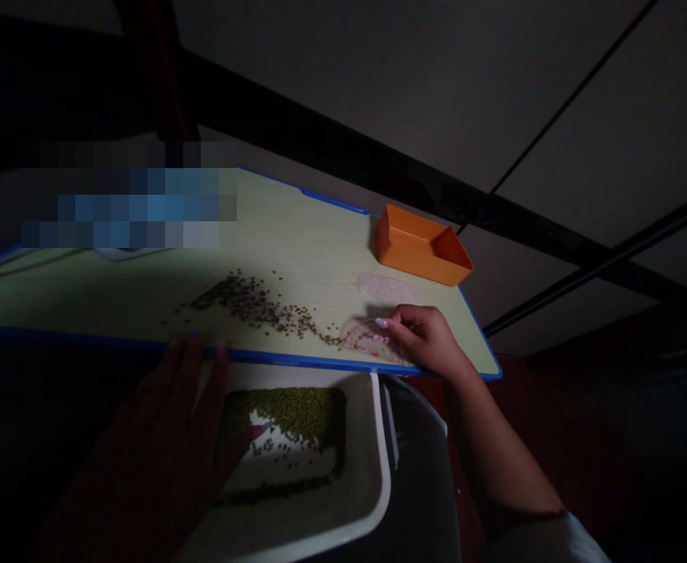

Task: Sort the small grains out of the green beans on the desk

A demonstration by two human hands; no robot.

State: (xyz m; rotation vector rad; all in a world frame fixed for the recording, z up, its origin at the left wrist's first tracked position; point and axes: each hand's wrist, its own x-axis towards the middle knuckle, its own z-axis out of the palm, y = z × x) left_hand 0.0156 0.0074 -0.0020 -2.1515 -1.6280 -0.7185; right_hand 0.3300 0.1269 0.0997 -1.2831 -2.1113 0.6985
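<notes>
My right hand [429, 336] is at the table's right end, its thumb and fingers pinched on a translucent pinkish comb-like piece [358, 336], whose exact kind I cannot make out. The piece touches the end of a scattered line of small green beans [243, 301], with pale grains mixed among them. A patch of pale rice-like grains [384, 285] lies just behind this hand. My left hand [161, 438], in deep shadow, has its fingers spread at the table's front edge and its thumb over a white tub [382, 469]. Green beans [296, 410] partly cover the tub's bottom.
An orange rectangular box [419, 246] stands at the back right of the pale, blue-edged table [314, 234]. The tub sits below the front edge, beside a dark grey surface [422, 469]. Pixelation hides a bluish thing at the table's left. Dark-framed panels [584, 133] rise behind.
</notes>
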